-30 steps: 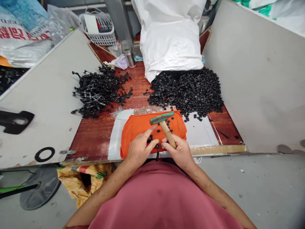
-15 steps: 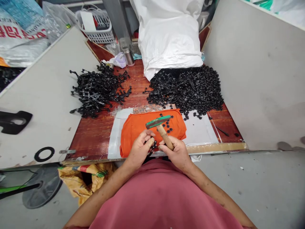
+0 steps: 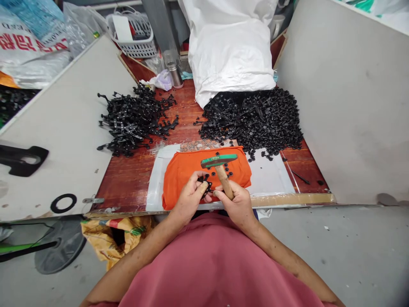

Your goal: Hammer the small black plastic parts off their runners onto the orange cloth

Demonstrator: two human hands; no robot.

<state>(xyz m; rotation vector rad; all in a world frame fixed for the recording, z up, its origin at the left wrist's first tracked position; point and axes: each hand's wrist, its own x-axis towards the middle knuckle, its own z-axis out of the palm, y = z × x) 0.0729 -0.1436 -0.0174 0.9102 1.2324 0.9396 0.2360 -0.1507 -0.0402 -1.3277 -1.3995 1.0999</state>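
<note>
My left hand (image 3: 191,197) pinches a small branched black plastic piece (image 3: 207,186) between thumb and fingers. Close on its right, my right hand (image 3: 238,202) is closed round the wooden handle of a hammer (image 3: 220,161), whose green head points up and away from me. The right thumb and finger reach toward the black piece; whether they touch it I cannot make out. Both hands are over the near edge of an orange cloth pad (image 3: 177,179). Several small round black parts (image 3: 230,173) lie on the pad, some partly behind the hammer.
A tangled heap of black plastic pieces (image 3: 132,121) lies at the left. On the right, a larger pile of small black parts (image 3: 255,121) spills from a white sack (image 3: 233,51). A steel flask (image 3: 175,76) and grey basket (image 3: 136,40) stand behind. Grey panels (image 3: 345,94) flank the table.
The black piece has turned up and shows more in my left fingers. My right fingers have come nearer to it, and the hammer head has tilted slightly. The whole view has shifted a little.
</note>
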